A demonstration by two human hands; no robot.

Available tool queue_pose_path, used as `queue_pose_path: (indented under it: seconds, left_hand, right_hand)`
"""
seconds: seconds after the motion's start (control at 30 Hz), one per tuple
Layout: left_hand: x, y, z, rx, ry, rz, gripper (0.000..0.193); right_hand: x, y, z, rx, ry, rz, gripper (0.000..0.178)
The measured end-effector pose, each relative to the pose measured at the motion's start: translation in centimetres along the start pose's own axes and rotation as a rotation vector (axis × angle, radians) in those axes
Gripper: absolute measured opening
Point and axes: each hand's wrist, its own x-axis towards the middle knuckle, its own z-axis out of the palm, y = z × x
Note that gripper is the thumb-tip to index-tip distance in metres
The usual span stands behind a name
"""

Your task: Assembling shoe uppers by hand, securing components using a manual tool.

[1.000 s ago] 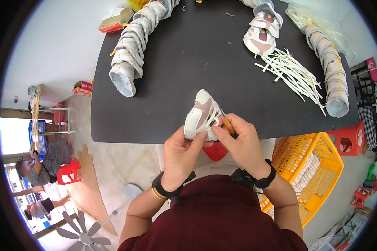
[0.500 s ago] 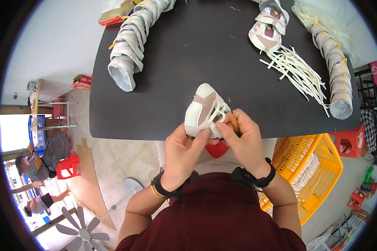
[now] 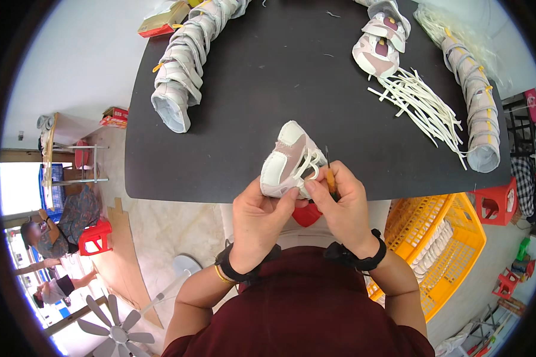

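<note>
A white and dusty-pink shoe upper is held over the table's near edge, its toe pointing away from me. My left hand is closed on its heel end, the thumb pressing on the white side. White lace loops across its opening. My right hand is closed, holding an orange-handled awl with its thin metal tip pointing up, beside the shoe upper. The right thumb and forefinger also meet at the lacing; whether they pinch the lace I cannot make out.
On the black table are nested shoe uppers at left, another row at right, stacked laced uppers and loose white laces. A yellow crate stands right of me, a fan lower left. Two people are at far left.
The right hand has shifted slightly toward me and left, and the awl stands more upright. The left hand keeps its hold on the shoe upper, which has barely moved.
</note>
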Motion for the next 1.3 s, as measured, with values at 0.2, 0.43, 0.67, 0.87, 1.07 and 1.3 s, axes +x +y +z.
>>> queue_pose_path:
  seconds: [0.2, 0.43, 0.67, 0.87, 1.07, 1.3]
  left_hand:
    - [0.3, 0.0, -0.2, 0.056, 0.050, 0.002, 0.026]
    - [0.2, -0.3, -0.2, 0.093, 0.067, 0.102, 0.024]
    - [0.1, -0.6, -0.3, 0.088, 0.061, 0.133, 0.025]
    - [0.0, -0.3, 0.3, 0.121, 0.136, 0.156, 0.021]
    - [0.8, -2.0, -1.3, 0.687, 0.163, 0.514, 0.021]
    - [2.0, -2.6, -2.0, 0.947, 0.132, 0.676, 0.023]
  right_hand:
    - [-1.5, 0.3, -0.3, -0.121, 0.073, -0.116, 0.009]
    - [-2.7, -0.5, -0.7, -0.529, -0.088, -0.221, 0.013]
    - [-2.6, 0.2, -0.9, -0.553, -0.077, -0.215, 0.014]
    - [-2.5, 0.4, -0.8, -0.552, -0.081, -0.243, 0.013]
    - [-1.9, 1.3, 0.1, -0.491, -0.101, -0.170, 0.015]
    - [0.6, -0.9, 0.2, 0.395, -0.272, 0.730, 0.025]
